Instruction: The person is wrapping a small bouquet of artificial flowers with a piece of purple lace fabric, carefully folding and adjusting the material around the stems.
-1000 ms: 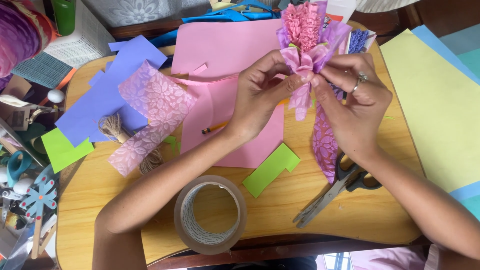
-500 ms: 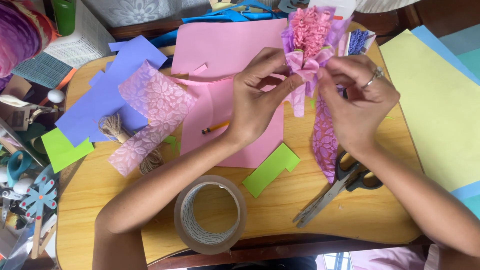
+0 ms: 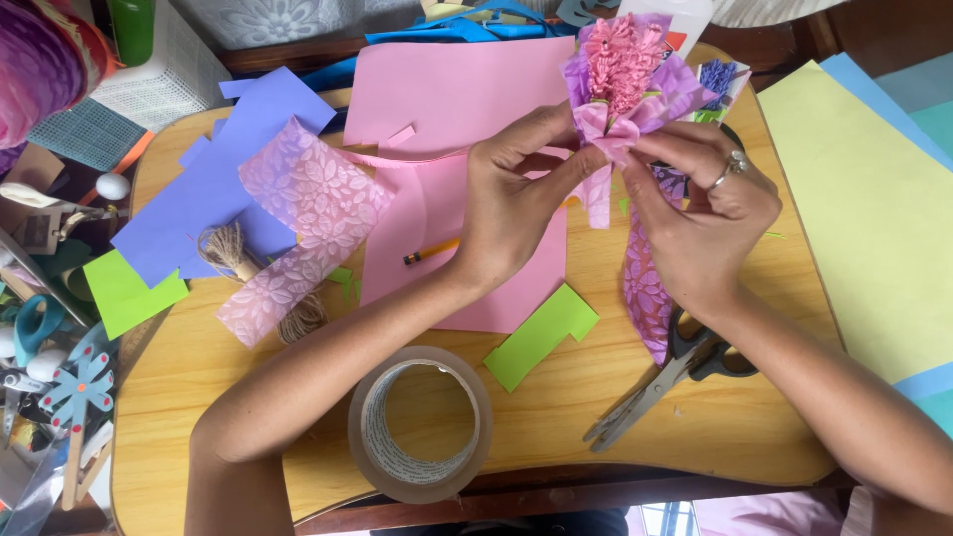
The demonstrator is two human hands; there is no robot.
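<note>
A paper flower bouquet [image 3: 625,74], pink crinkled blooms wrapped in lilac floral paper, is held over the far right of the wooden lap table [image 3: 556,427]. My left hand [image 3: 516,199] pinches the pink ribbon [image 3: 599,139] tied around the bouquet's neck from the left. From the right, my right hand [image 3: 700,213], with a ring on one finger, grips the same ribbon and wrap. The wrap's tail [image 3: 645,293] hangs down below my right hand.
Pink paper sheets [image 3: 447,94], purple paper [image 3: 213,184], a pink floral mesh strip [image 3: 298,223], twine [image 3: 228,253], a pencil [image 3: 432,251], green paper pieces [image 3: 541,335], a tape roll [image 3: 420,422] and scissors [image 3: 665,377] lie on the table. Yellow and blue sheets [image 3: 874,199] lie right.
The bouquet and both hands have shifted slightly up and right. My fingers have moved along the ribbon at the bouquet's neck.
</note>
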